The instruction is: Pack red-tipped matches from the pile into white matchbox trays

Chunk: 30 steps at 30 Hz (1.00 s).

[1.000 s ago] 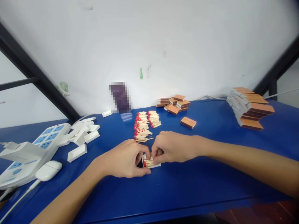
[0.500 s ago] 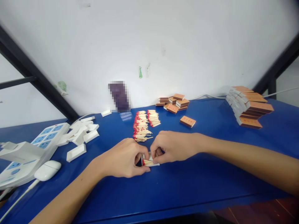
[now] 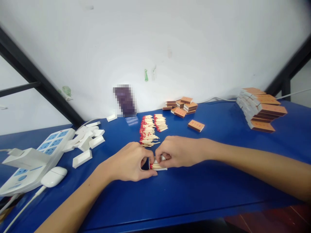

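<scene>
A small white matchbox tray (image 3: 159,167) filled with red-tipped matches lies on the blue table (image 3: 184,191), between my two hands. My left hand (image 3: 128,162) is curled round its left end, thumb and fingers pinched on it. My right hand (image 3: 179,151) covers its right end with fingers pressed onto the matches. Just behind my hands lies a loose heap of red-tipped matches (image 3: 148,130).
Empty white trays (image 3: 85,142) lie at the left beside a white power strip (image 3: 36,156) and a white earbud case (image 3: 53,176). Orange matchbox sleeves (image 3: 182,107) are piled at the back, one sleeve (image 3: 196,125) lies alone, and a taller stack (image 3: 260,111) stands at the right.
Both hands have stayed on the tray and closed in a little over it, so less of the tray shows now. The view has shifted slightly.
</scene>
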Available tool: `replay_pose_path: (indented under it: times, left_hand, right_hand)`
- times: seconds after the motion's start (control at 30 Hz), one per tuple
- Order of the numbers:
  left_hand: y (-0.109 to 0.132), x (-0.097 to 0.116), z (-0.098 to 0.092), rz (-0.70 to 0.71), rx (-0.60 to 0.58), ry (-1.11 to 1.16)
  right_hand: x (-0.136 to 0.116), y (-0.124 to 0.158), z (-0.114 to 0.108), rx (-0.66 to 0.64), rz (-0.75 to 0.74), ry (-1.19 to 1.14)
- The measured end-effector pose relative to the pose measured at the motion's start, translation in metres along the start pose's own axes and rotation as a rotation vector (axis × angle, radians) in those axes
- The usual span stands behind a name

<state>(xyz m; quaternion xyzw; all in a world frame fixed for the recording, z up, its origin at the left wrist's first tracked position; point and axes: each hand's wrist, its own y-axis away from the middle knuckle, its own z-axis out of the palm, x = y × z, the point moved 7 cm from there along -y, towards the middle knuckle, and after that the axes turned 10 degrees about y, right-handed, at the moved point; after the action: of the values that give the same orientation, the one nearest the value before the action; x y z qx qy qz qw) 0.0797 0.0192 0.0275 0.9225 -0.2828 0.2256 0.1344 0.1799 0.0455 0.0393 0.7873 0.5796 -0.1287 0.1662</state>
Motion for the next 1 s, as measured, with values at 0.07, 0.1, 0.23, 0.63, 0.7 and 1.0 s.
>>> replay_pose_path:
  times: [0.07,0.1,0.23,0.63,0.7,1.0]
  left_hand:
    - [0.001,0.000,0.001,0.008,-0.010,0.009]
    - [0.001,0.001,0.001,0.014,-0.007,0.008]
    - [0.001,0.002,0.001,0.035,0.011,0.003]
    - [0.006,-0.011,-0.025,0.177,0.343,0.041]
    - [0.006,-0.027,-0.032,0.114,0.430,-0.016]
    - [0.004,-0.051,-0.030,0.041,0.386,-0.071]
  right_hand:
    - [0.000,0.000,-0.001,0.008,0.001,0.010]
    - [0.000,0.000,-0.001,0.012,0.001,0.012]
    - [-0.002,0.001,-0.002,0.024,-0.033,-0.004]
    - [0.034,-0.006,-0.019,0.433,0.083,0.098]
    - [0.039,-0.006,-0.016,0.424,0.065,0.030]
    - [0.016,-0.001,0.008,0.108,-0.086,0.112]
